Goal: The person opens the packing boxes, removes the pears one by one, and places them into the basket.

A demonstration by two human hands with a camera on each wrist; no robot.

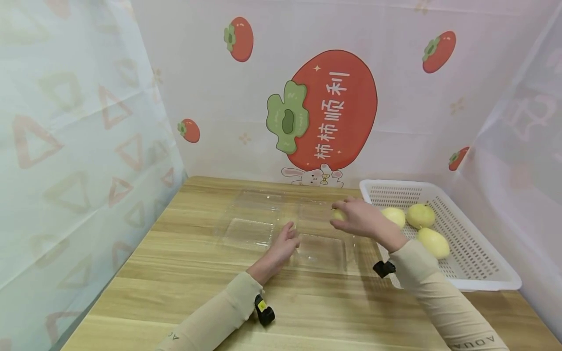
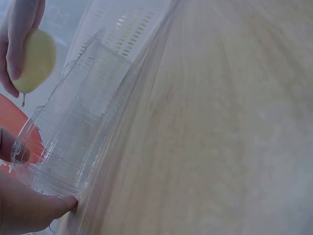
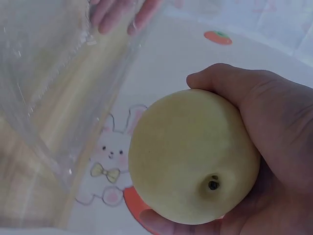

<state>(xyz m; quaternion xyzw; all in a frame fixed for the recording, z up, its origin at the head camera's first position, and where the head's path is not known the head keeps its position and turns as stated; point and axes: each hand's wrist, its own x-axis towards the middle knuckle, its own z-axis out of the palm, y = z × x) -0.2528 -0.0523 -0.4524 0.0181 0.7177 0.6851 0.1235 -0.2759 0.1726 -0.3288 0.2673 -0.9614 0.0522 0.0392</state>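
My right hand (image 1: 362, 219) grips a pale yellow pear (image 3: 186, 147) above the right part of a clear plastic clamshell box (image 1: 322, 251). The pear's dark dimpled end faces the right wrist camera, and its stem points downward in the left wrist view. Near the middle of the box, my left hand (image 1: 279, 248) holds the edge, its thumb (image 2: 61, 203) low at the rim and a finger across the wall. The box lies spread on the wooden table, with molded compartments on both sides. In the head view the right hand hides most of the held pear.
A white perforated basket (image 1: 476, 284) stands on the table at the right, with three pears (image 1: 433, 243) inside. Behind the table hangs a white cloth printed with red persimmons (image 1: 347, 107); more cloth hangs at both sides.
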